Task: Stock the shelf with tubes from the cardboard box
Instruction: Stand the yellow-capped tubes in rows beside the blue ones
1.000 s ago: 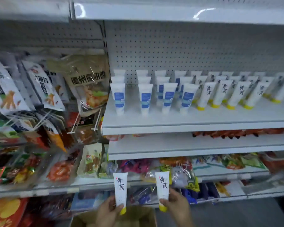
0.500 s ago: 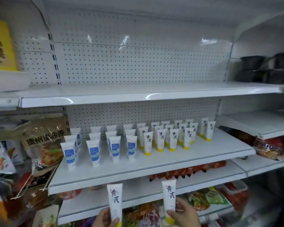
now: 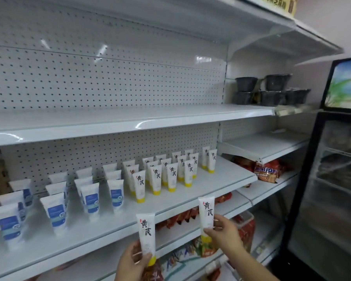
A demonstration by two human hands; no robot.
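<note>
Carry step: left hand (image 3: 133, 260) and right hand (image 3: 224, 233) each pinch an upright yellow-capped tube (image 3: 147, 234) below the shelf (image 3: 190, 201) edge; next, stand both beside the yellow-capped rows (image 3: 170, 175).

white shelf (image 3: 229, 175) | blue-labelled tubes (image 3: 92, 199) stood cap-down in rows at left | yellow-capped tubes (image 3: 172, 177) ranked just beside them, middle to right | black tubs (image 3: 272, 90) stacked on upper right shelf

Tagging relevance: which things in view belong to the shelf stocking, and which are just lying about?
In the job: left hand holding one tube; right hand holding another tube; shelved yellow-capped tubes; shelf.
Lying about: blue-label tubes, black bowls, snack packets, cooler.
</note>
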